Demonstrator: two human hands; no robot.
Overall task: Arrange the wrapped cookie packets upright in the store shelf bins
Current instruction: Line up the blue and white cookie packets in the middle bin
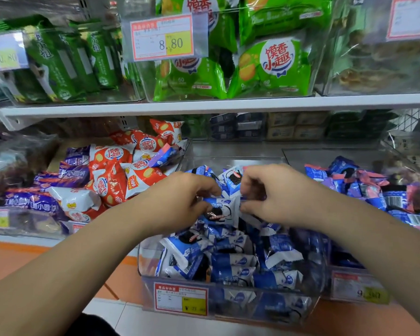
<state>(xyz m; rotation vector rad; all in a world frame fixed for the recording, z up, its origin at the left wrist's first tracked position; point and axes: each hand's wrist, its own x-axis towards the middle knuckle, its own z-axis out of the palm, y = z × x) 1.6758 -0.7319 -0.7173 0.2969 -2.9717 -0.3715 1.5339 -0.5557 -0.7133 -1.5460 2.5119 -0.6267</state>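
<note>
White shelf board (pixel 204 106), orange surface (pixel 12 258) below, pale tiled floor (pixel 134 318), bright even light

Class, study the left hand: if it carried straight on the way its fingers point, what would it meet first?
The blue-and-white cookie packet, which the left hand is pinching at its edge. Just past the packet it would probably meet the right hand, though depth is unclear.
</note>
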